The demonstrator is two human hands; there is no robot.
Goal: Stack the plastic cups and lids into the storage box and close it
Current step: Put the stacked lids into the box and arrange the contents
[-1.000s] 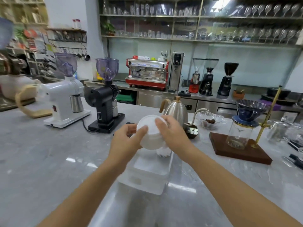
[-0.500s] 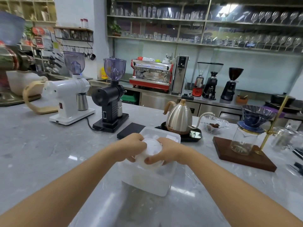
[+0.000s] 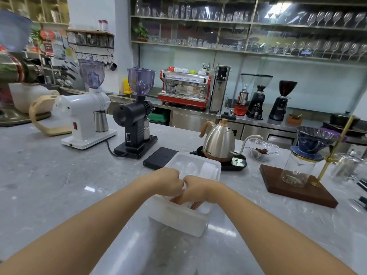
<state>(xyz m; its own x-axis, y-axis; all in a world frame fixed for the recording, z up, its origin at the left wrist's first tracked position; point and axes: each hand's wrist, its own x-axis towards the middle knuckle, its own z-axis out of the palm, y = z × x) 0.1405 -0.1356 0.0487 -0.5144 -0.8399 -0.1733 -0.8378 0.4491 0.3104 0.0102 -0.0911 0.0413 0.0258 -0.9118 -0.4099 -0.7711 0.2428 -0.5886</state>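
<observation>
A translucent white storage box (image 3: 179, 219) stands open on the grey marble counter in front of me. My left hand (image 3: 168, 181) and my right hand (image 3: 195, 190) are pressed together and reach down into its near end, fingers curled around a white lid stack that is almost fully hidden beneath them. In the far end of the box lie clear plastic cups (image 3: 183, 165) and a row of white lids (image 3: 207, 170) standing on edge. The box's own cover is not visible.
Behind the box lie a black scale (image 3: 158, 157) and a steel gooseneck kettle (image 3: 218, 143) on a black base. A black grinder (image 3: 135, 120) and white grinder (image 3: 85, 116) stand at left. A pour-over stand on a wooden board (image 3: 297, 185) sits at right.
Both hands have lowered the white lid stack from above the box down into its near end. The camera has tilted down and closer.
</observation>
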